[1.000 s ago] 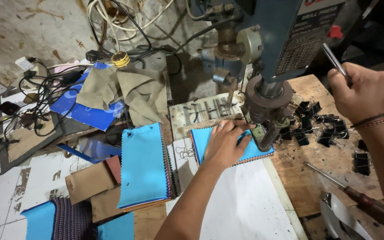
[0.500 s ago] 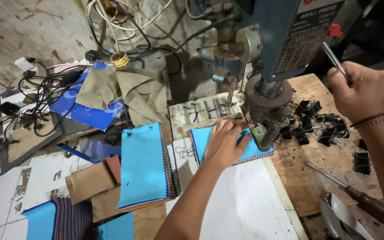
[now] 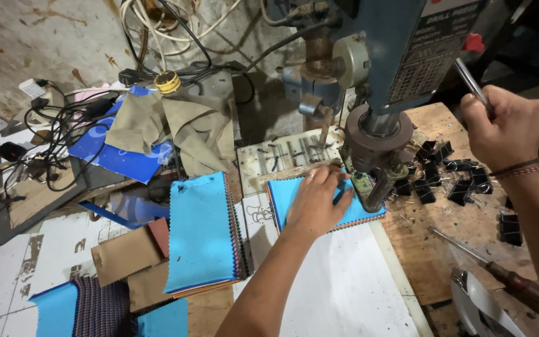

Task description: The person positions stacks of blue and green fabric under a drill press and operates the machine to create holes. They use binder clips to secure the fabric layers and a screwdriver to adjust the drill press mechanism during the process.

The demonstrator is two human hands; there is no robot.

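Note:
My left hand (image 3: 316, 203) lies flat on a blue-topped stack of fabric swatches (image 3: 289, 190), pressing it onto the white work board (image 3: 344, 287) under the chuck (image 3: 375, 184) of a blue drill press (image 3: 400, 56). My right hand (image 3: 503, 125) is closed around the press's metal feed lever (image 3: 469, 78) at the upper right. A second, larger stack of blue swatches (image 3: 201, 231) lies to the left of my left hand, apart from it.
Black binder clips (image 3: 450, 178) are scattered on the wooden bench right of the press. A screwdriver (image 3: 494, 271) lies at the lower right. Khaki cloth (image 3: 176, 128), tangled cables (image 3: 63, 134) and brown and striped fabric pieces (image 3: 113, 274) cover the left side.
My left hand has shifted slightly on the swatch stack, fingers reaching nearer the chuck. My right hand stays on the lever.

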